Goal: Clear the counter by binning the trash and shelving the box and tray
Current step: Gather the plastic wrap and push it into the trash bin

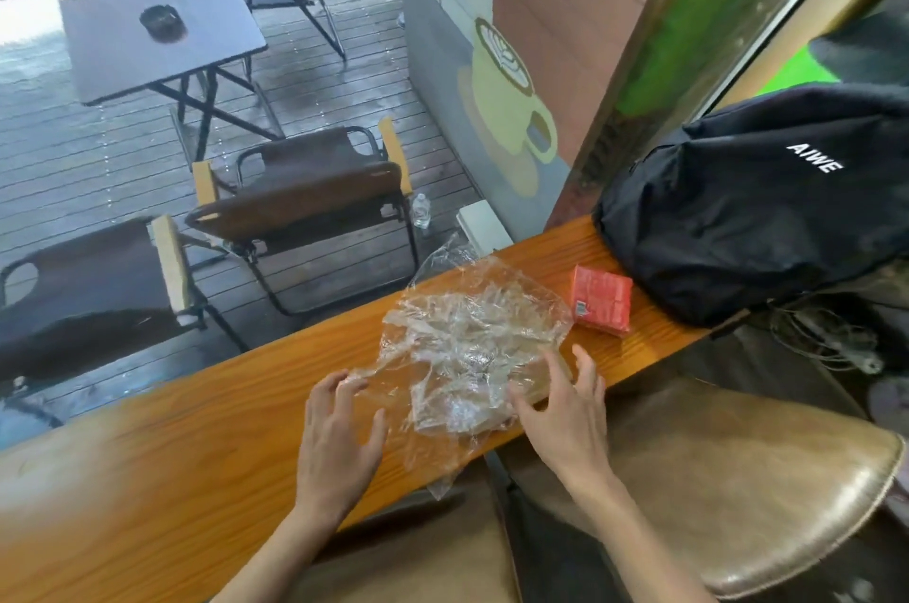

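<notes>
A long narrow wooden table (pixel 206 425) runs from the lower left up toward the right, where a black backpack (pixel 757 204) sits on its far right end. A crumpled sheet of clear plastic wrap (pixel 467 346) lies spread across the middle of the table, its long axis running crosswise from the far edge to the near edge, with one corner lifting over the far edge and another hanging off the near edge. The left hand (pixel 339 435) rests at the wrap's left side, fingers (pixel 344 386) spread and lightly bent, tips touching the plastic without gripping it. The right hand (pixel 565 410) is at the wrap's right near part, fingers spread and relaxed, touching the film and closed on nothing. A small red box (pixel 602 300) lies flat just right of the wrap, between it and the backpack, its long axis running crosswise to the table. Beyond the far edge stand folding chairs (pixel 305 204) on a wooden deck.
</notes>
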